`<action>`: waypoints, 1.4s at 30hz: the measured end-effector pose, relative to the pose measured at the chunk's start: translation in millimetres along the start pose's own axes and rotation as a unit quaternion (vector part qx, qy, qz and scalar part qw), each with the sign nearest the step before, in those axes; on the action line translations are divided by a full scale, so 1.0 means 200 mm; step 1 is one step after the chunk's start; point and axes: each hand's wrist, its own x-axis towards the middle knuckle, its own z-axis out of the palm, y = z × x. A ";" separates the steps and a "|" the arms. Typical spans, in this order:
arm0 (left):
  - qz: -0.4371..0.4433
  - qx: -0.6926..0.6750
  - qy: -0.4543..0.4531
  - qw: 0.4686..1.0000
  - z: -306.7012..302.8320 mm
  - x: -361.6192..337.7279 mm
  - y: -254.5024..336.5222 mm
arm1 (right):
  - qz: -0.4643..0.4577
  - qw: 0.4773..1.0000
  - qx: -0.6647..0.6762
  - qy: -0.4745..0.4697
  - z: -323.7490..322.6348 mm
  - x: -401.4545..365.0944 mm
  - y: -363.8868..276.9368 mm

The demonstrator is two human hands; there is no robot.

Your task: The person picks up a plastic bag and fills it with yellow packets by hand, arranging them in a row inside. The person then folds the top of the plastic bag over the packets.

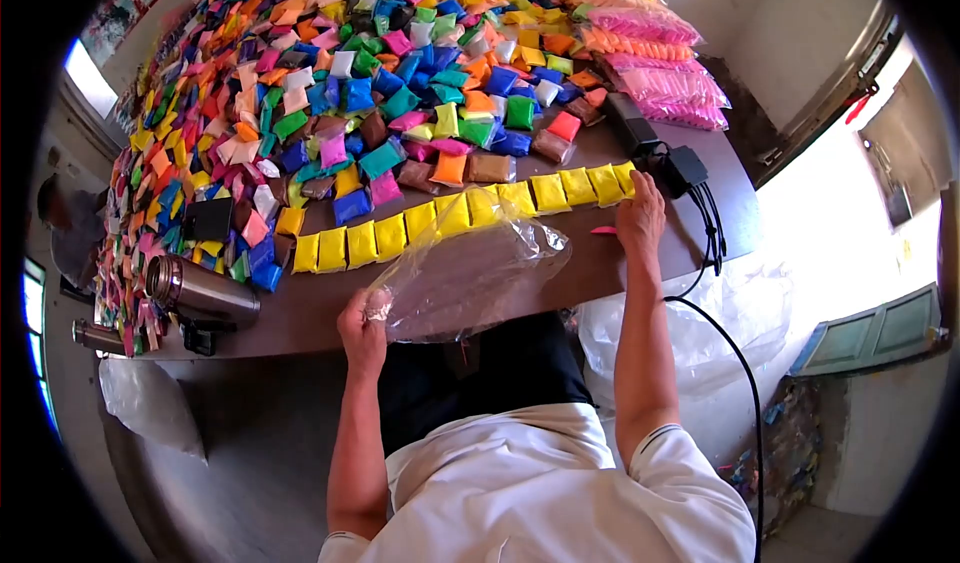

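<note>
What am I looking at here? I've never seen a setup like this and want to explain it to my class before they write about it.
There is no machine grip here, only a person's own two bare hands. The single picture comes from a camera worn on the person's head, looking forward and down; its wide lens curves the edges.

On the table lies a big spread of small colourful packets. Nearer the person is a row of yellow packets, with a metal flask towards the left.

The left hand holds a clear plastic bag. The right hand is at the row's right end, its fingertips apparently touching the last packet.
</note>
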 end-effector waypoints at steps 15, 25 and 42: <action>-0.008 0.024 -0.002 1.000 0.00 0.00 0.03 | 0.052 0.997 -0.027 0.054 0.00 0.01 -0.01; 0.003 0.022 0.001 1.000 0.01 -0.01 0.02 | -0.024 0.986 0.047 0.161 0.02 0.04 -0.06; 0.004 0.013 -0.001 1.000 0.01 -0.01 0.01 | -0.131 0.988 0.052 -0.069 0.02 0.01 -0.09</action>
